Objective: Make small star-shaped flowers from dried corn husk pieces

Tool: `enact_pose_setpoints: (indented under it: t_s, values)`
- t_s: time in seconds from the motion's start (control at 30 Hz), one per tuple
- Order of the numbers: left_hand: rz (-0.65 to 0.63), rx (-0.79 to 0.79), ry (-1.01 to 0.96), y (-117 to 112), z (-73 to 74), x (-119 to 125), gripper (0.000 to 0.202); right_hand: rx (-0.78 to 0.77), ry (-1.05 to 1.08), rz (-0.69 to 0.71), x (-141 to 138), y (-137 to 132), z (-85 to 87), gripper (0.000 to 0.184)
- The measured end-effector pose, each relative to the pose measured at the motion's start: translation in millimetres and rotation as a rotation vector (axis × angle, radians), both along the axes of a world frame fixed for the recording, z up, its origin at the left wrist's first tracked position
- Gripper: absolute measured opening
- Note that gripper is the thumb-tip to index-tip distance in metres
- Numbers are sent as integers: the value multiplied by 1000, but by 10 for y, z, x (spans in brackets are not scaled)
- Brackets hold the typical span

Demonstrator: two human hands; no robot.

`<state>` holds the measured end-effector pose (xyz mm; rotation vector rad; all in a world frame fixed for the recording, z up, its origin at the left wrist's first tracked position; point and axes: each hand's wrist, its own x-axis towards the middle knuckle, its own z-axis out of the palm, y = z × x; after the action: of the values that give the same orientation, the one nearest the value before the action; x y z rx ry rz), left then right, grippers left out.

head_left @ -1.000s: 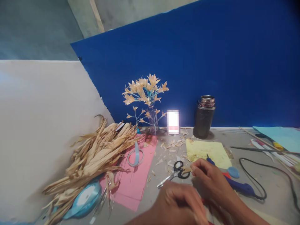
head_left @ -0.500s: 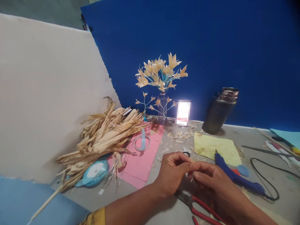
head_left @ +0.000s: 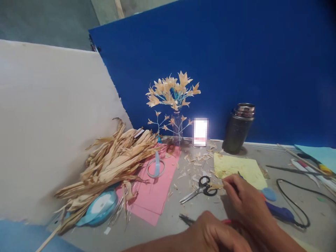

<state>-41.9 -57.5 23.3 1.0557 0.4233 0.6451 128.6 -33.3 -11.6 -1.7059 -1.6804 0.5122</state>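
My right hand (head_left: pixel 240 196) is closed, its fingertips pinched on the end of a small pale piece of dried corn husk (head_left: pixel 217 186). The husk piece lies over the handle of black-handled scissors (head_left: pixel 201 189) on the table. At the bottom edge my left hand (head_left: pixel 214 232) is bent into a closed shape; whatever is between its fingers is hidden. Beneath that hand lie red-handled pliers (head_left: pixel 186 219), with only the jaws and a bit of handle showing. A blue glue gun (head_left: pixel 279 211) rests behind my right wrist.
Dried corn husks (head_left: pixel 115 159) heap at left, beside a blue ribbon roll (head_left: pixel 101 207) and pink paper (head_left: pixel 151 196). Husk flowers (head_left: pixel 172 89) stand in a bottle at the back. A dark flask (head_left: pixel 238 131) and yellow paper (head_left: pixel 243 166) sit to the right, with a black cord (head_left: pixel 296 185).
My hands have come apart. The right now pinches a husk piece by the scissors; the left has dropped toward the bottom edge, uncovering the scissors. The view has tilted upward slightly.
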Motion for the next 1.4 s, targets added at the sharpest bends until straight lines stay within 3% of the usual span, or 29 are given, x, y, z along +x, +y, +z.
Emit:
enact_pose_setpoints:
  t_s: [0.03, 0.1, 0.13, 0.2, 0.27, 0.43, 0.53, 0.73, 0.87, 1.03, 1.13, 1.27, 1.4]
  values:
    - [-4, -25, 0, 13, -2, -5, 40, -17, 31, 33, 32, 13, 19, 31]
    - [149, -95, -1, 120, -31, -17, 40, -59, 89, 148, 61, 10, 61, 39]
    - [276, -122, -16, 198, -55, -25, 41, -74, 111, 191, 60, 0, 79, 38]
    - [376, -175, -34, 349, -105, -43, 39, -82, 145, 217, 47, -17, 102, 27]
    - [373, -205, -29, 437, -148, -52, 37, -95, 186, 182, 44, -15, 110, 21]
    - [318, -189, 40, 413, -195, -26, 37, -174, 480, 172, 80, 25, 96, 31]
    - [323, -157, 122, 391, -200, -16, 40, -312, 739, 229, 61, 3, 103, 44]
    - [298, -108, 222, 375, -222, -2, 38, -422, 912, 319, 20, -30, 126, 36]
    - [331, -91, 227, 353, -221, 6, 32, -350, 812, 274, 31, -13, 111, 45]
    - [386, -143, 61, 380, -170, -37, 38, -125, 593, 127, 44, -21, 119, 45]
    - [360, -182, -24, 384, -151, -52, 38, -187, 513, 237, 30, -43, 119, 35]
    - [433, -127, -17, 378, -137, -47, 37, -294, 342, 473, -4, -77, 51, 46]
    - [582, -103, 37, 402, -147, -43, 35, -193, 321, 418, 0, -85, -5, 23]
